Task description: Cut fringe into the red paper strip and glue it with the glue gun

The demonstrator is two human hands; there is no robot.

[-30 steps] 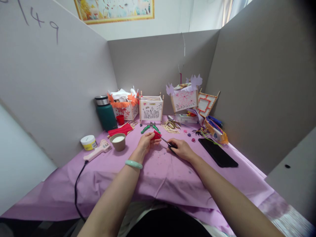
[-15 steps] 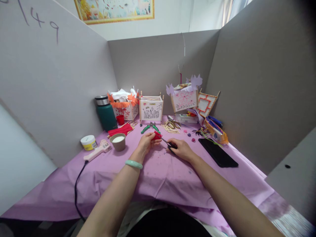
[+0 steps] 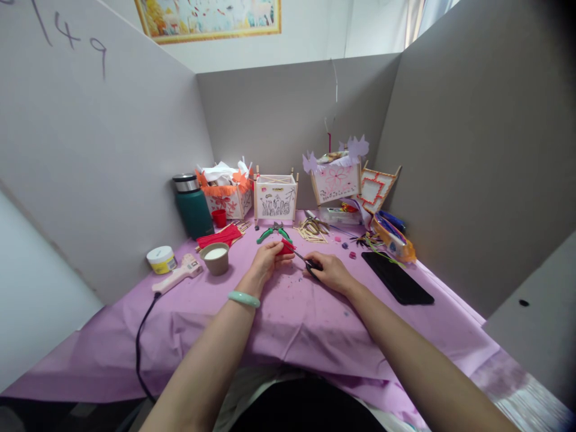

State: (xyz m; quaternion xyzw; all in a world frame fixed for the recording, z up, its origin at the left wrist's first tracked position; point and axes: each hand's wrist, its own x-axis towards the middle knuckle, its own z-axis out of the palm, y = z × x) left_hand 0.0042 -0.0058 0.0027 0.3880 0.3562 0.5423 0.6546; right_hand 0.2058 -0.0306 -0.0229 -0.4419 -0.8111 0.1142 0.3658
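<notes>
Between the fingers of my left hand (image 3: 266, 261) is a small piece of red paper (image 3: 287, 247), low over the table's middle. My right hand (image 3: 330, 271) is closed round the black handles of a pair of scissors (image 3: 312, 266). The blades point up and left and meet the red piece's right side; whether they are parted is too small to tell. Tiny scraps lie on the purple cloth (image 3: 288, 324) below. Just behind my left hand lie green-handled pliers (image 3: 275, 231).
On the left stand a teal bottle (image 3: 192, 207), a beige cup (image 3: 215, 260), a white tub (image 3: 161, 260) and a pink corded glue gun (image 3: 180, 273). Decorated paper lanterns (image 3: 276, 200) line the back. A black phone (image 3: 396, 278) and an orange pouch (image 3: 396, 237) lie on the right.
Almost nothing differs. Both hands, the red piece and the scissors stay in nearly the same place.
</notes>
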